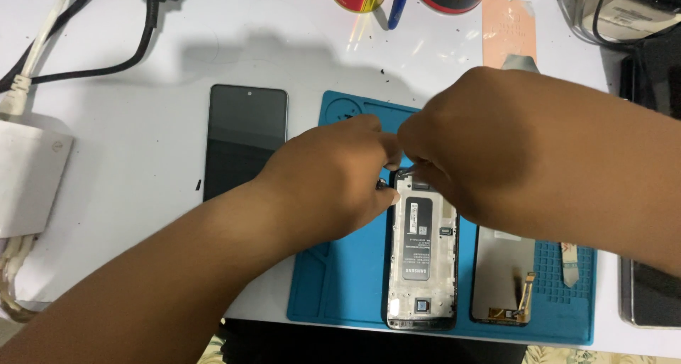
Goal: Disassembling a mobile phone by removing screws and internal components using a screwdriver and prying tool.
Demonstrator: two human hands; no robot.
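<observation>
We work both hands at the top of an opened phone on a repair mat.

Our left hand (pixel 333 176) and right hand (pixel 489 151) meet at the top edge of the opened silver-framed phone chassis (pixel 421 254), fingers pressed together in a pinch; what they pinch we cannot tell. The chassis lies on the blue silicone repair mat (pixel 340 279), beside a detached dark screen panel (pixel 502 275). A black smartphone (pixel 245 138) rests on the white tabletop (pixel 135 158).
</observation>
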